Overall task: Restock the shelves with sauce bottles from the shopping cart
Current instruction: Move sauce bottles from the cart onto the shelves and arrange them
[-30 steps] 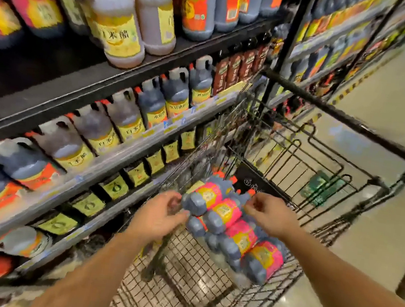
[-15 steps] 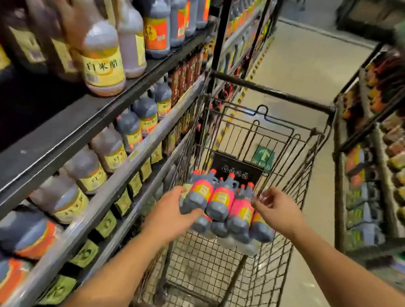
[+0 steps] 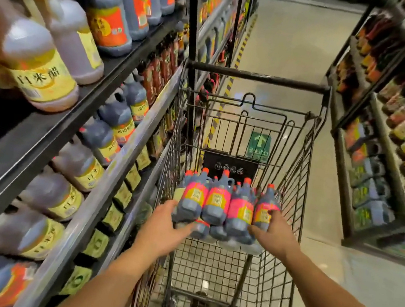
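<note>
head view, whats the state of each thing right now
pack of sauce bottles: caps on, bundled together, held between both hands over the cart
left hand: grips the pack's left end
right hand: grips the pack's right end
shopping cart: standing in the aisle, close beside the left shelves
left shelves: stocked with capped bottles

Soft light is sheening the pale grey floor (image 3: 290, 48). Blur is smearing the bowed black metal shelves (image 3: 49, 135).

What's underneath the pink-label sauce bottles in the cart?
A lower layer of bottles, only their ends showing. The pink-label sauce bottles, left hand and right hand cover the rest.
</note>
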The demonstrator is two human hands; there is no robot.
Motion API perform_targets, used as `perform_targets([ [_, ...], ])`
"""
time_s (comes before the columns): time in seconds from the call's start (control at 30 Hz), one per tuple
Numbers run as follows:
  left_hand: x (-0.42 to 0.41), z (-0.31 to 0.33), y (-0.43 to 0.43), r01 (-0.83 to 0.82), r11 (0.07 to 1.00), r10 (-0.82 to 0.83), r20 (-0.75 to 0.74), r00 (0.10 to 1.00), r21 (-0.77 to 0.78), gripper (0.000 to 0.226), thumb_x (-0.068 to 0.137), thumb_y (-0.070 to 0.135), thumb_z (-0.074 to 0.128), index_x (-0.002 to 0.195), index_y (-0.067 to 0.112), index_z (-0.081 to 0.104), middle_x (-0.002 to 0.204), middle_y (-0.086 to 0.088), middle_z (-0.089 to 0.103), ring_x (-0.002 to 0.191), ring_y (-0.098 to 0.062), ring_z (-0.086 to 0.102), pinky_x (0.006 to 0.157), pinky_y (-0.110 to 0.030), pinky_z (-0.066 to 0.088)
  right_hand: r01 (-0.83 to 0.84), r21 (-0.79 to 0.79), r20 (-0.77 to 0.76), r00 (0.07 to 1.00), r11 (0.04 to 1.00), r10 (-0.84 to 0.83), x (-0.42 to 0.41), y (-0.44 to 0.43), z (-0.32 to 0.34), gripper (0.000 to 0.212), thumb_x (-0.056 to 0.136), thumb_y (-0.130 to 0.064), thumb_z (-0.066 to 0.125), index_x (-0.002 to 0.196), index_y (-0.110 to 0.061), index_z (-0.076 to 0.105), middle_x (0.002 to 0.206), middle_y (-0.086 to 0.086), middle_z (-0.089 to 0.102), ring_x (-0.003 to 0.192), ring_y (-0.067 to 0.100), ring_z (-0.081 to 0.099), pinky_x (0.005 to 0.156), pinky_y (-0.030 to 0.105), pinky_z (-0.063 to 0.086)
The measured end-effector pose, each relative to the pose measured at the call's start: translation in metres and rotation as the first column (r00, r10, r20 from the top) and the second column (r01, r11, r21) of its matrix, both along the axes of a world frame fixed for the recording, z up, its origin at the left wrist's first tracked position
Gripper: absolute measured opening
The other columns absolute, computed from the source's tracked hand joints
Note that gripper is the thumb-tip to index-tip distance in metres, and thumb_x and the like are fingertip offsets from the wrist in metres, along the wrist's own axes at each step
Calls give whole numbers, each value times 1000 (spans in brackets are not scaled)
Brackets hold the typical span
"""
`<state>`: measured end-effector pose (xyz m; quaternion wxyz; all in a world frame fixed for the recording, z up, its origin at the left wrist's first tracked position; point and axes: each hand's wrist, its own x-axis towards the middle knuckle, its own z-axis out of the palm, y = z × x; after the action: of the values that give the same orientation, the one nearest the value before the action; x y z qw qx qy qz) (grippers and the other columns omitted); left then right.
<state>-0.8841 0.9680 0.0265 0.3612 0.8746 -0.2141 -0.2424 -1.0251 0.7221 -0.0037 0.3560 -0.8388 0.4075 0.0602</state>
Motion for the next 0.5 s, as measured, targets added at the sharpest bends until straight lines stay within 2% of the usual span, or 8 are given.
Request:
perform_targets([
  [0.07,12,-9,-10,9,999,-8,-31,999,38,49,75,58,72,103,48,33,90,36,35,77,21,41,61,-5,27,-11,27,-5,1000,1000,11,18,-8,-18,56,79,-35,75,122,-10,48,108,13,64,97,30,62,81,34,50],
  [0.17,33,-32,-28,21,991,-10,-79,997,130,55,78,56,71,112,46,29,95,31,30,91,4,39,78,-18,33,14,66,-71,997,998,-9,45,-26,-46,58,81,-38,71,125,-8,49,115,16,61,104,31,60,88,37,49],
  [0.23,45,-49,-41,17,985,-2,-84,996,172,54,79,49,73,114,44,33,97,27,32,98,0,37,79,-18,32,41,92,-120,992,995,-30,61,-38,-64,68,81,-41,69,131,-4,43,124,20,56,110,34,57,91,40,48],
  [0.33,62,-73,-63,35,977,-18,-85,996,209,50,78,40,75,113,40,40,99,23,44,91,1,47,68,-13,35,109,157,-141,986,982,-86,83,-49,-89,86,80,-38,69,146,-4,25,133,24,50,120,38,52,97,44,45],
  [0.4,73,-89,-78,39,974,-18,-94,995,222,49,76,39,77,111,40,43,98,19,53,85,3,55,63,-9,38,150,163,-164,979,975,-124,95,-53,-103,92,82,-35,67,150,-4,13,128,28,54,116,41,55,95,43,45],
  [0.5,88,-110,-99,23,970,14,-148,989,243,58,76,35,79,120,38,40,100,20,49,94,-3,50,73,-15,36,154,145,-236,965,977,-117,110,-54,-119,98,87,-40,61,150,-2,-3,127,28,54,114,40,57,91,41,43],
])
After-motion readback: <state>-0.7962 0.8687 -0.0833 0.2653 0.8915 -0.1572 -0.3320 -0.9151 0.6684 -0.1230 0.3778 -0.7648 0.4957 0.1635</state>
